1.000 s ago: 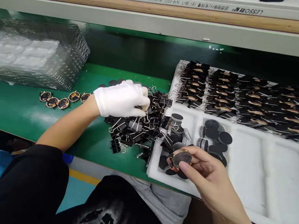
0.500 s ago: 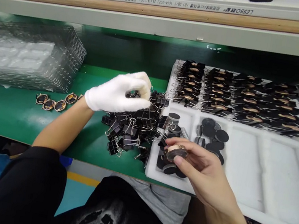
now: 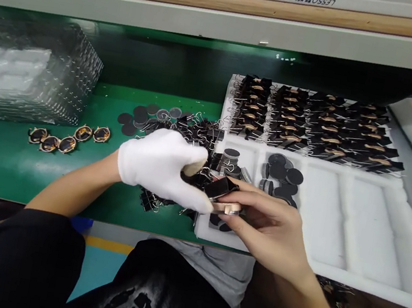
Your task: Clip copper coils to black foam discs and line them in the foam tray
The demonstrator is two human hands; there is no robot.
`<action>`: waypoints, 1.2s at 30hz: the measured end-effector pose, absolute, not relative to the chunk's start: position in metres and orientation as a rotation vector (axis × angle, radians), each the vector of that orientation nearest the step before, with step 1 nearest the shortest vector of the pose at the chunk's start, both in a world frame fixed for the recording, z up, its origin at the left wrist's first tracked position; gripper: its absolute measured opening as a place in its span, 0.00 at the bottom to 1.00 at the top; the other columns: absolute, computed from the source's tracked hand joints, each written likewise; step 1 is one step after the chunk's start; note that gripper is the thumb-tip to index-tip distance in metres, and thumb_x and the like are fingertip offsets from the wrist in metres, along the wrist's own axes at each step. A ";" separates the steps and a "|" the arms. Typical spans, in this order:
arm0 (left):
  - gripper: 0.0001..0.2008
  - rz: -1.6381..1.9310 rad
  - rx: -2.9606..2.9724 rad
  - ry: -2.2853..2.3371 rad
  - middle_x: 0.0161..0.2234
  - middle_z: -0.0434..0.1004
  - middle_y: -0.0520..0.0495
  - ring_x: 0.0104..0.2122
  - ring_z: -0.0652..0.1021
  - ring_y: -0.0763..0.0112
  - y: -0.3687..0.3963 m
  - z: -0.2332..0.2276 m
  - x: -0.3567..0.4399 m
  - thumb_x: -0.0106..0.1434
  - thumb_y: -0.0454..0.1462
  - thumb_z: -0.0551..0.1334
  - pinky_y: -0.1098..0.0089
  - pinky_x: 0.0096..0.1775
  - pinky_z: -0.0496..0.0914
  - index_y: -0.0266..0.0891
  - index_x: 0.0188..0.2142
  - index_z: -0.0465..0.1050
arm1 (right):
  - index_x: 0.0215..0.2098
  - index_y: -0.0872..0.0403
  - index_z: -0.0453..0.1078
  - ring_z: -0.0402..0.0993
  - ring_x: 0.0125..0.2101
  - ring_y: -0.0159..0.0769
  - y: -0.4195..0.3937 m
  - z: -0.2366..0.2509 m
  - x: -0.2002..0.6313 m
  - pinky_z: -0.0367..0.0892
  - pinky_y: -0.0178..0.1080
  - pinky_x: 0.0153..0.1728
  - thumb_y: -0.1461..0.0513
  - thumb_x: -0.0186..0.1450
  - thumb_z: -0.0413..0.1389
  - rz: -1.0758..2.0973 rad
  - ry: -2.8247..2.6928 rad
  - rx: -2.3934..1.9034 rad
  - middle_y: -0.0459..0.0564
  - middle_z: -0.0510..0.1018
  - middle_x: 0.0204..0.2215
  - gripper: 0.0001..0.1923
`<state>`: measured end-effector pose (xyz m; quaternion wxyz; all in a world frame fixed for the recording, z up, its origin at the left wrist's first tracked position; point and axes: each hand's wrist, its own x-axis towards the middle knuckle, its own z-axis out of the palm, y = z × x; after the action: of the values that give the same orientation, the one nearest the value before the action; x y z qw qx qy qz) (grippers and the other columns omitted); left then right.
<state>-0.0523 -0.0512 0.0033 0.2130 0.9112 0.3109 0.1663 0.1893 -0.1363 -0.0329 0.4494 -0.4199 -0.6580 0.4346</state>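
My right hand [image 3: 265, 223], bare, grips a rose-gold watch case [image 3: 226, 208] by its edge between thumb and fingers. A black binder clip [image 3: 221, 187] lies against the upper side of the case. My left hand [image 3: 166, 165], in a white glove, closes on this clip from the left, its thumb tip beside the case; the exact hold on the clip's wire handles is partly hidden. Beneath and behind the glove spreads a pile of black binder clips [image 3: 204, 131]. Several other rose-gold watch cases [image 3: 68, 144] lie on the green table at the left.
A white foam tray [image 3: 322, 217] on the right holds dark round discs [image 3: 278, 167]. Behind it, clipped watch cases [image 3: 328, 128] stand in rows. Loose discs [image 3: 141, 115] lie behind the clip pile. Stacked clear plastic trays [image 3: 71, 77] stand left; a shelf edge [image 3: 212, 30] crosses above.
My left hand has moved from the clip pile toward my right hand, bringing a binder clip to the watch case. The case has been turned edge-on. The view has shifted slightly.
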 end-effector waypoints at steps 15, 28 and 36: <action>0.22 0.528 2.439 0.880 0.14 0.50 0.60 0.17 0.53 0.80 -0.065 -0.010 -0.035 0.55 0.48 0.65 0.73 0.21 0.51 0.41 0.18 0.55 | 0.42 0.45 0.81 0.82 0.52 0.41 -0.133 -0.013 0.207 0.80 0.36 0.50 0.65 0.67 0.65 1.060 -1.883 -1.097 0.45 0.86 0.42 0.08; 0.22 0.580 2.138 0.795 0.16 0.52 0.60 0.20 0.54 0.81 -0.066 -0.007 -0.031 0.64 0.40 0.62 0.75 0.21 0.52 0.39 0.19 0.54 | 0.44 0.47 0.82 0.81 0.34 0.34 -0.105 -0.010 0.240 0.78 0.31 0.32 0.60 0.68 0.66 1.280 -1.616 -1.158 0.48 0.85 0.38 0.06; 0.22 0.461 2.086 0.765 0.16 0.57 0.59 0.19 0.57 0.82 -0.072 -0.016 -0.025 0.67 0.44 0.62 0.75 0.22 0.54 0.38 0.20 0.59 | 0.47 0.46 0.83 0.74 0.27 0.31 -0.106 -0.009 0.236 0.72 0.32 0.27 0.59 0.66 0.67 1.307 -1.746 -1.226 0.47 0.84 0.36 0.11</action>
<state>-0.0254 -0.0723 -0.0163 0.4228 0.8331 0.3055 0.1840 0.2357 -0.1065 -0.0092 0.3146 -0.4651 -0.6625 0.4959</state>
